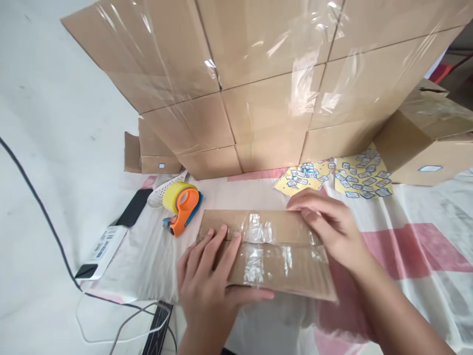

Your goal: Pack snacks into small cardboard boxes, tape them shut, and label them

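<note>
left hand (pixel 207 286), right hand (pixel 328 224) press taped box (pixel 266 254) (flat).

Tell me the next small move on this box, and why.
Probably smooth the tape down along the seam: it looks wrinkled on the small box, and both the left hand and right hand already press flat on it, while the tape dispenser lies aside.

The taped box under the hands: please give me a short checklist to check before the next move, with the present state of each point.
1. Left hand flat on the taped box: ok.
2. Right hand pressing the box's right part: ok.
3. Clear tape across the flap seam: ok, wrinkled.
4. Seam fully closed under the tape: cannot tell.
5. Tape dispenser beside the box, apart from it: ok.
6. Sticker sheets lying behind the box: ok.
</note>
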`<state>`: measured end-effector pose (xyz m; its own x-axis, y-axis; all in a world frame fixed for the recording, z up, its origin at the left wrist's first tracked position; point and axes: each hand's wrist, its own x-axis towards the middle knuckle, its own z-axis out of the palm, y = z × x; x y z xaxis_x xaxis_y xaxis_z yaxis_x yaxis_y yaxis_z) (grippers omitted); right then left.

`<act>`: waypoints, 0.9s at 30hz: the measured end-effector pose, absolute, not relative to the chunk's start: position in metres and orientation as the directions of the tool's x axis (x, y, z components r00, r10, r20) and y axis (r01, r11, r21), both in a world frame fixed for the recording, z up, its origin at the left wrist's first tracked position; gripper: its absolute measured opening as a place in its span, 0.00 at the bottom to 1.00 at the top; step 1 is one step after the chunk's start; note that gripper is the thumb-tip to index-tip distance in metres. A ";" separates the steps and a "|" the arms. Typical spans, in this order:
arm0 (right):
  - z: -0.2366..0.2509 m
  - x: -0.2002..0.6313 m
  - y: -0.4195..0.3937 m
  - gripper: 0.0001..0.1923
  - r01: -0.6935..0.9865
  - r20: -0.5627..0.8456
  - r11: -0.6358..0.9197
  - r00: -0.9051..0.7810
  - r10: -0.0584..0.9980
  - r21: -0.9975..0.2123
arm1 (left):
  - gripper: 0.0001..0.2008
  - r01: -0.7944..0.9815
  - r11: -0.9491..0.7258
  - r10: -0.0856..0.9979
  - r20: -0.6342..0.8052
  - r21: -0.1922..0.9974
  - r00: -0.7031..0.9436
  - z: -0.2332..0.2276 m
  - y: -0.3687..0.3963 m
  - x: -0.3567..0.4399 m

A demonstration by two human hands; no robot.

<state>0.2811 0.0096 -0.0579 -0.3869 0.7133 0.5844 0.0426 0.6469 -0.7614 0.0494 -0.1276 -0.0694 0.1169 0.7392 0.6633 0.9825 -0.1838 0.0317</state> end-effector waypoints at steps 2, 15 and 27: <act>-0.063 0.283 0.014 0.09 0.055 0.580 0.618 -0.285 0.763 -0.785 | 0.43 0.993 -0.109 0.700 0.713 0.050 0.041 -0.074 -0.122 0.063; -0.076 0.283 0.021 0.13 -0.052 0.628 0.689 -0.465 0.624 -0.723 | 0.26 0.927 -0.230 0.791 0.612 0.297 0.000 -0.053 -0.109 0.051; -0.096 0.273 0.028 0.21 -0.131 0.692 0.682 -0.050 0.720 -0.720 | 0.28 0.626 0.434 0.767 0.099 0.648 -0.634 -0.116 -0.077 -0.135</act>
